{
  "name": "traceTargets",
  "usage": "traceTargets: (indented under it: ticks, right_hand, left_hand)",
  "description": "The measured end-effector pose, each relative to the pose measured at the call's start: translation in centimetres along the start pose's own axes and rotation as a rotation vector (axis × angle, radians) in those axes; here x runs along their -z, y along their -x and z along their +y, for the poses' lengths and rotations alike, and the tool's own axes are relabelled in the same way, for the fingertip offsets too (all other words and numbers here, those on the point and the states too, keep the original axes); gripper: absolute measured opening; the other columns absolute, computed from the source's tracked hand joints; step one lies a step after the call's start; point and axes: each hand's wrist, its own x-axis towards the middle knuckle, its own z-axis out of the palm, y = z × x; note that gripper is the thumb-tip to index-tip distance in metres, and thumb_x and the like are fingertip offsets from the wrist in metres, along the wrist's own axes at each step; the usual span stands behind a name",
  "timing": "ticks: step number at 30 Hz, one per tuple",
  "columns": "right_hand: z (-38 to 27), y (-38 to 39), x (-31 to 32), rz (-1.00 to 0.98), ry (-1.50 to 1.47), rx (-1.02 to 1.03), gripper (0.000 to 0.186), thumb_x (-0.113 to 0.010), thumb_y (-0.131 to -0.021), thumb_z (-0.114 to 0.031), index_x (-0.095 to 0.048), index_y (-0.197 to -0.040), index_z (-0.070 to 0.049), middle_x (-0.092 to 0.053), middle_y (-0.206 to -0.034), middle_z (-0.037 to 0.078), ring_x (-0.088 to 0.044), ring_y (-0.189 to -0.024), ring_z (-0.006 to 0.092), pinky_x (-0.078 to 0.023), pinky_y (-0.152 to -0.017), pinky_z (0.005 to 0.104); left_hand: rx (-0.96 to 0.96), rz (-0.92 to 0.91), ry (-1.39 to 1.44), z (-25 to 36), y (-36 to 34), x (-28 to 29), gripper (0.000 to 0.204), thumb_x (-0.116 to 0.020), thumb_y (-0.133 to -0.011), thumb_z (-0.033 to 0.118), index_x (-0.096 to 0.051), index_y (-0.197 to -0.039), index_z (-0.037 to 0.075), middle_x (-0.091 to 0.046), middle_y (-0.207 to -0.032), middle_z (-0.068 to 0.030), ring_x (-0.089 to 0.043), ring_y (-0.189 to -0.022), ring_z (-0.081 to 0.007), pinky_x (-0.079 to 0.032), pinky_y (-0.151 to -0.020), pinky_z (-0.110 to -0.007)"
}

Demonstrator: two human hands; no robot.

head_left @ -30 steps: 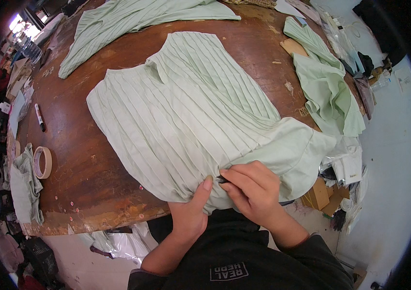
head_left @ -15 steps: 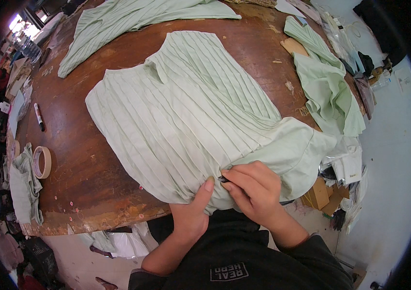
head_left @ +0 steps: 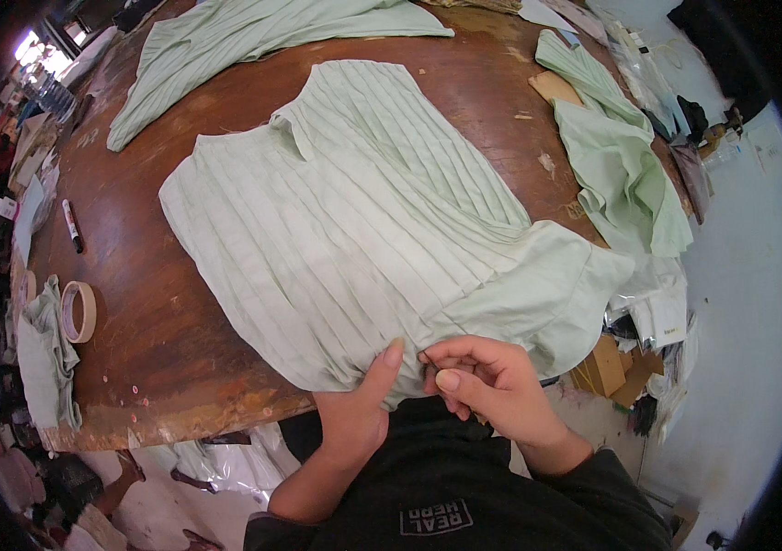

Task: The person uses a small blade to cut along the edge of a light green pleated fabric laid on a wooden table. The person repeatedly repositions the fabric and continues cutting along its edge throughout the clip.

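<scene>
A pale green pleated garment (head_left: 317, 230) lies spread over the table's near edge. My left hand (head_left: 359, 399) is closed on its lower edge, thumb on top and the other fingers hidden under the cloth. Just right of that thumb, my right hand (head_left: 487, 381) pinches a small, thin, dark tool (head_left: 429, 362) between thumb and fingers. The tool's tip is close to the cloth; its exact kind is too small to make out, and whether it touches cannot be told.
The brown wooden table (head_left: 161, 303) carries a tape roll (head_left: 86, 312), a marker (head_left: 72, 227) and a folded cloth piece (head_left: 46, 354) at left. More pale green pleated cloth (head_left: 253, 37) lies at the far side, and another piece (head_left: 612, 165) at right. A cardboard box (head_left: 600, 372) stands low at right.
My right hand has turned and lowered slightly, its fingers more curled, and the dark tool now shows as a thin line. My left hand keeps its hold on the garment.
</scene>
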Motion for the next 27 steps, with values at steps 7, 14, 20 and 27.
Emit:
traceTargets:
  ticks: [7, 14, 20, 27]
  right_hand:
    - [0.1, -0.7, 0.5, -0.066, -0.082, -0.078, 0.024, -0.062, -0.092, -0.017, -0.061, -0.107, 0.002, -0.068, -0.085, 0.007, -0.054, -0.062, 0.0058, -0.042, -0.051, 0.0192]
    - [0.2, -0.8, 0.7, -0.083, -0.091, -0.084, 0.022, -0.061, -0.093, -0.017, -0.063, -0.104, 0.002, -0.067, -0.084, 0.008, -0.053, -0.061, 0.0061, -0.042, -0.050, 0.0192]
    - [0.6, -1.3, 0.7, -0.085, -0.145, -0.047, 0.022, -0.059, -0.093, -0.016, -0.062, -0.103, 0.003, -0.067, -0.082, 0.011, -0.053, -0.058, 0.0081, -0.042, -0.049, 0.0204]
    - [0.6, -1.6, 0.9, -0.104, -0.163, -0.041, 0.021, -0.060, -0.093, -0.019, -0.063, -0.101, 0.001, -0.066, -0.081, 0.007, -0.052, -0.058, 0.0060, -0.040, -0.048, 0.0189]
  left_hand:
    - [-0.045, -0.024, -0.019, -0.1, 0.1, 0.1, 0.056, -0.068, -0.080, -0.008, -0.042, -0.128, -0.001, -0.054, -0.116, -0.0079, -0.054, -0.103, -0.0158, -0.045, -0.089, -0.029]
    - [-0.034, -0.024, -0.016, -0.2, 0.0, 0.1, 0.055, -0.069, -0.080, -0.007, -0.042, -0.127, -0.001, -0.054, -0.116, -0.0077, -0.055, -0.102, -0.0150, -0.045, -0.087, -0.028]
    - [-0.044, -0.042, -0.045, -0.2, -0.1, 0.3, 0.054, -0.069, -0.080, -0.007, -0.042, -0.127, -0.001, -0.054, -0.115, -0.0074, -0.055, -0.102, -0.0150, -0.045, -0.087, -0.028]
    - [-0.059, -0.044, -0.070, -0.3, -0.2, 0.3, 0.053, -0.069, -0.080, -0.006, -0.043, -0.125, -0.002, -0.054, -0.114, -0.0074, -0.055, -0.101, -0.0148, -0.044, -0.088, -0.028]
